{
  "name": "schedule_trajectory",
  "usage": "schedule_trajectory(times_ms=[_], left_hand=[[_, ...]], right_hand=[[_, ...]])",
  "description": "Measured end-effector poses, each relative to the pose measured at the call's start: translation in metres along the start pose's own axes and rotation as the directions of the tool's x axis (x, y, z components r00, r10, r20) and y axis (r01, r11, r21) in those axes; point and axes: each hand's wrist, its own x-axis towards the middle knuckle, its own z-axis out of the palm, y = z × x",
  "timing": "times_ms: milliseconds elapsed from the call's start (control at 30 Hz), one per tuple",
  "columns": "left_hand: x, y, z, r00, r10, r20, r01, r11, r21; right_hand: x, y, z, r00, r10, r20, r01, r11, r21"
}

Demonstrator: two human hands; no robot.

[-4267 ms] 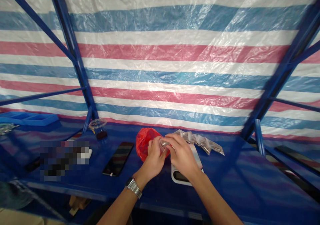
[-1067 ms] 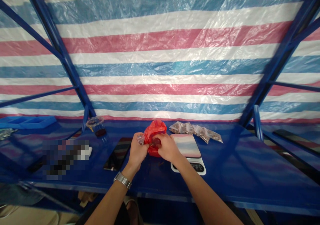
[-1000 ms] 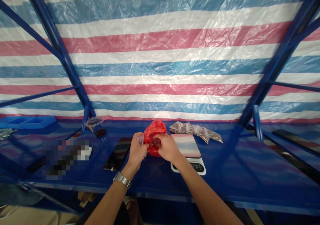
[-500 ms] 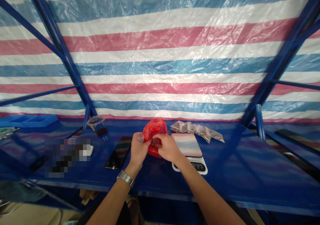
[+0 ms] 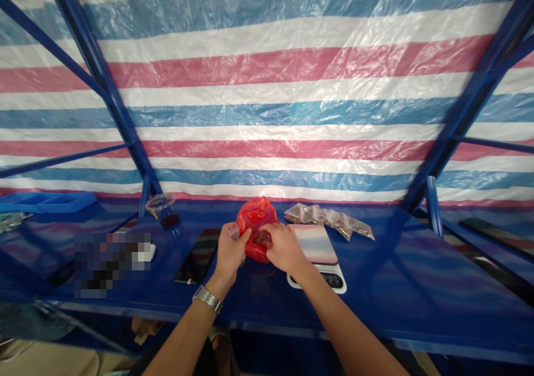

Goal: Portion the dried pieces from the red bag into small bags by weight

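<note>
A crumpled red plastic bag [image 5: 256, 212] stands on the blue table, with its opening toward me and something brownish inside. My left hand [image 5: 230, 251] is closed around a small clear plastic bag [image 5: 233, 232], its thumb against the red bag's left side. At the red bag's opening, the bent fingers of my right hand [image 5: 286, 246] are pinched together; what they grip is hidden. To the right of the hands lies a white kitchen scale [image 5: 315, 245] with a reflective plate. Behind it, several small filled zip bags [image 5: 329, 218] overlap in a row.
Left of my hands is a black phone-like slab [image 5: 198, 256]. Farther left stand a clear plastic cup [image 5: 167, 209] holding dark liquid and a blue compartment tray [image 5: 62, 201]. Blue metal posts [image 5: 112, 103] and a striped tarp [image 5: 283, 109] border the table [image 5: 396, 287].
My right hand's fingers have shifted slightly at the red bag's opening. The red bag has moved a little to the left, and my left hand has turned slightly.
</note>
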Motion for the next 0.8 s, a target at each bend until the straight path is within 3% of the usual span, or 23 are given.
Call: schedule_trajectory(times_ms=[267,433,533,633,800], left_hand=[[0.0012,-0.0045,-0.0011,1.0,0.018,-0.004,-0.018,0.999,0.043],[0.0035,-0.0024,-0.004,0.999,0.01,-0.044,-0.007,0.998,0.067],[0.0062,-0.0022,-0.0065,0.998,-0.009,-0.066,0.015,0.995,0.1],[0.0063,-0.0026,-0.0064,0.999,-0.029,-0.014,0.03,0.993,0.117],[0.0015,-0.0009,0.0014,0.994,-0.092,0.053,0.094,0.995,-0.035]], right_hand=[[-0.0001,-0.0038,0.0055,0.998,-0.057,0.004,0.057,0.994,0.092],[0.0021,-0.0002,0.0049,1.0,0.001,-0.001,-0.001,0.994,0.105],[0.0031,0.004,0.0008,0.998,0.063,-0.024,-0.062,0.998,0.014],[0.0015,0.006,-0.0015,0.997,0.077,-0.029,-0.079,0.991,-0.107],[-0.0031,0.0011,-0.0016,0.999,0.039,0.025,-0.031,0.964,-0.265]])
